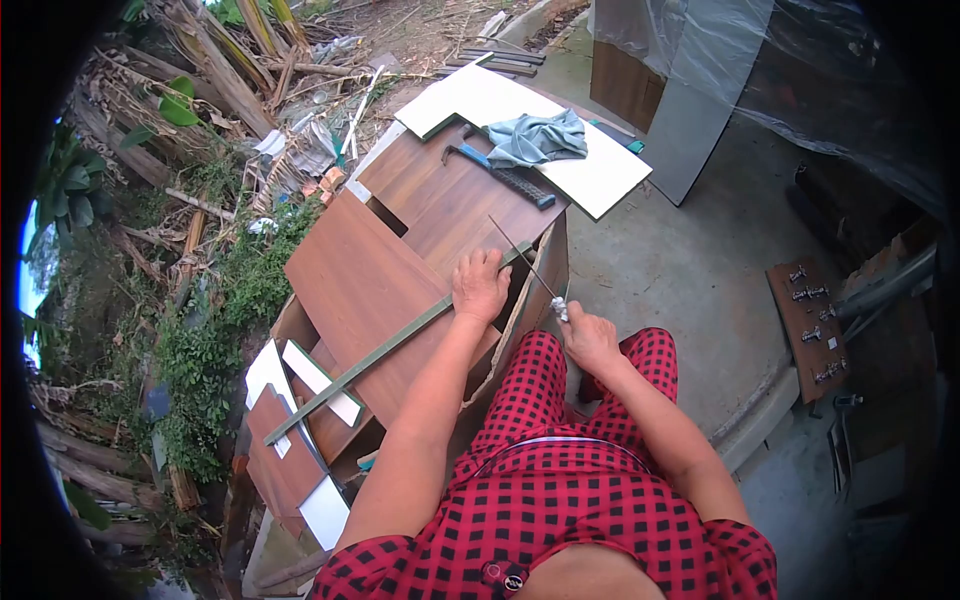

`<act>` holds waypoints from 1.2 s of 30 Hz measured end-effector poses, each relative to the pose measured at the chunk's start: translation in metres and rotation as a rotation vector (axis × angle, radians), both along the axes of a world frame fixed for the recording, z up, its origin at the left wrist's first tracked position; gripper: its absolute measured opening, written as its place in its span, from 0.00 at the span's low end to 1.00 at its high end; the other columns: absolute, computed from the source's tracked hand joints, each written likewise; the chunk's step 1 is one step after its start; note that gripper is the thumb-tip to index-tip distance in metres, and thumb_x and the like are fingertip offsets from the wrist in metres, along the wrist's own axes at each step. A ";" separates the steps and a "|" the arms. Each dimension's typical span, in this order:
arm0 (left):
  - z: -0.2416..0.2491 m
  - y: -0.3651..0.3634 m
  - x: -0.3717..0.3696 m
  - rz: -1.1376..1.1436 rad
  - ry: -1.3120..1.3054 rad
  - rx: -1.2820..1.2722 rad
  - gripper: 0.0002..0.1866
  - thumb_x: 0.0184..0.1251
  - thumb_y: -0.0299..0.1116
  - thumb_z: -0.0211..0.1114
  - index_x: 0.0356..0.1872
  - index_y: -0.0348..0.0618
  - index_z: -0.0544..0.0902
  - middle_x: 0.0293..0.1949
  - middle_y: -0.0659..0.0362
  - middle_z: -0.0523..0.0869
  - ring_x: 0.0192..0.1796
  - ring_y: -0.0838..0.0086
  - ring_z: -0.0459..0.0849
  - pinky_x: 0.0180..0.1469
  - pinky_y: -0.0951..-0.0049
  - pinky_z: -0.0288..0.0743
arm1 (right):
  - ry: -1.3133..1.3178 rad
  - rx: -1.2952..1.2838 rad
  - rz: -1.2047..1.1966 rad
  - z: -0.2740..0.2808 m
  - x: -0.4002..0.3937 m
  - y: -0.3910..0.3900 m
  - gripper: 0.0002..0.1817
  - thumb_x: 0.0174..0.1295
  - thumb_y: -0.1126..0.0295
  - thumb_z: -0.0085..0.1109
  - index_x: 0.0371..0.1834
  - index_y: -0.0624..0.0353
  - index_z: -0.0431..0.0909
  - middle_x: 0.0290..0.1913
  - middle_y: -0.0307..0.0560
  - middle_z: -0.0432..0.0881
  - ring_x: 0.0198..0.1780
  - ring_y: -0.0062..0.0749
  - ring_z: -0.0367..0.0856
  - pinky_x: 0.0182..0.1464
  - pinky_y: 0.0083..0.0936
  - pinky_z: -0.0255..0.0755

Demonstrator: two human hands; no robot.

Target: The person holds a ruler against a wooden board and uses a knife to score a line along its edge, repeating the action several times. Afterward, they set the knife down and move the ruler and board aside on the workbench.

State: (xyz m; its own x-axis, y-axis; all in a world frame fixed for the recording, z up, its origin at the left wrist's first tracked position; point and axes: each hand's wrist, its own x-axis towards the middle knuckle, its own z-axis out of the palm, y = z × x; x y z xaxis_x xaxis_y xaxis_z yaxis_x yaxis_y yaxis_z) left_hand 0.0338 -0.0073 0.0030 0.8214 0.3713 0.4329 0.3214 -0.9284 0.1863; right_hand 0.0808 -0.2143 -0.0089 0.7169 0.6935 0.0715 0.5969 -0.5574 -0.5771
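Note:
A long narrow green strip (375,363) lies diagonally over a brown wood panel (350,270). My left hand (480,286) bears down on the strip near its upper right end, fingers curled over it. In my right hand (591,338) is a thin, dark, saw-like blade (520,255) with a whitish wrapped grip (559,307). The blade points up and away, crossing the strip's end in this view. Beyond my hands, a hacksaw-like tool with a blue and black frame (510,182) rests on the boards, beside a crumpled blue-grey cloth (538,138).
A white board (610,180) lies at the far end of the stack. Small brown and white offcuts (325,510) sit at the lower left. To the right, a brown board with metal hinges (808,330) rests near a concrete ledge (765,415). Plants (190,370) border the left side.

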 end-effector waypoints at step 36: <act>-0.002 0.001 0.045 0.027 -0.034 0.015 0.12 0.58 0.43 0.62 0.39 0.53 0.74 0.38 0.57 0.74 0.45 0.60 0.73 0.43 0.57 0.67 | 0.053 -0.050 -0.064 0.004 0.015 -0.033 0.13 0.61 0.62 0.51 0.37 0.60 0.65 0.25 0.62 0.79 0.32 0.61 0.79 0.36 0.54 0.70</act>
State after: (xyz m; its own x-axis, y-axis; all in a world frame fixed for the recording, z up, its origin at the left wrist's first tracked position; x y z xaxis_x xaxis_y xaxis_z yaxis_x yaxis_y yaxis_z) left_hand 0.0790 -0.0062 0.0009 0.7960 0.3860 0.4663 0.3400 -0.9224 0.1832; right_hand 0.0962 -0.2472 -0.0048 0.7616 0.6481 -0.0008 0.5287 -0.6220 -0.5775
